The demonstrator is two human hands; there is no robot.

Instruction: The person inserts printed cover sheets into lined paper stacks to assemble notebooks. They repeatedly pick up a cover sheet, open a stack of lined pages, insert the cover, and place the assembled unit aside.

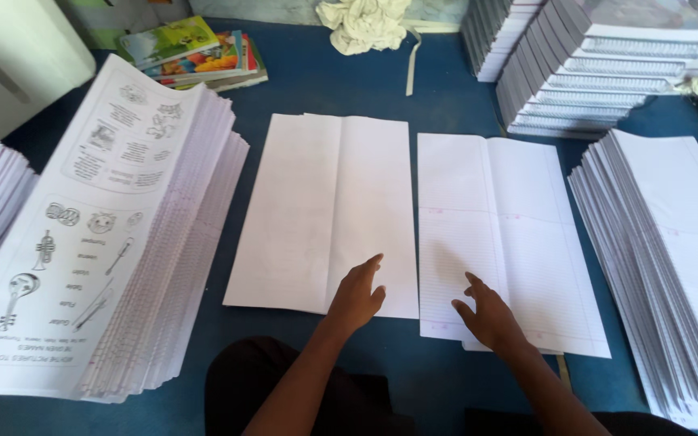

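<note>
Two sets of folded white sheets lie side by side on a blue surface. My left hand [356, 294] rests flat, fingers apart, on the lower right corner of the plain white sheet [317, 202]. My right hand [488, 313] lies with spread fingers on the lower left part of the ruled sheets [519, 218]. Neither hand grips anything.
A tall stack of printed picture sheets [98, 226] stands at the left. A fanned stack of ruled sheets [672, 258] is at the right, bound piles [591, 73] at the back right. Coloured booklets [195, 52] and a crumpled cloth [365, 24] lie at the back.
</note>
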